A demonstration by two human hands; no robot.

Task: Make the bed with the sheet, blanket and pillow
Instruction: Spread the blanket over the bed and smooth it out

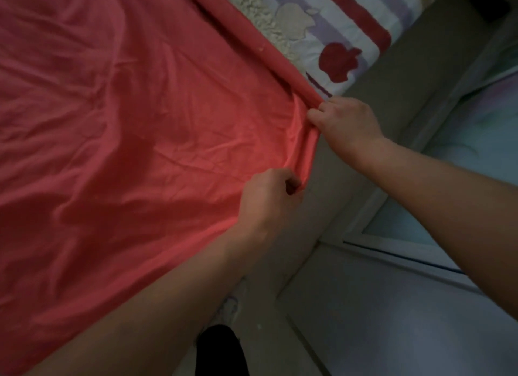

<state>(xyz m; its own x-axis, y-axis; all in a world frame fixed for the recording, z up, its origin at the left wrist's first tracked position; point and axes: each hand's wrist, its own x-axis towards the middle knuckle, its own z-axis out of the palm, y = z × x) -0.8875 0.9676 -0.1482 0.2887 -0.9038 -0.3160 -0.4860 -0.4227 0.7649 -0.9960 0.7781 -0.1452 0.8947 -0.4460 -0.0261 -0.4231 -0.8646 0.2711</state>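
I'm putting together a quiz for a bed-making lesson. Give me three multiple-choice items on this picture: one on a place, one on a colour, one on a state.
1. Where do the left hand and right hand grip the sheet?
A. At its corner, by the bed's edge
B. In its middle
C. At opposite ends of the bed

2. What colour is the sheet?
A. Blue
B. White
C. Red

3. How does the sheet lie?
A. Folded in a stack
B. Spread over the bed, creased
C. Bunched on the floor

Answers:
1. A: both hands' fingers curl round the rolled edge at the corner.
2. C: the cloth is red all over.
3. B: it covers the bed's surface, with wrinkles across it.
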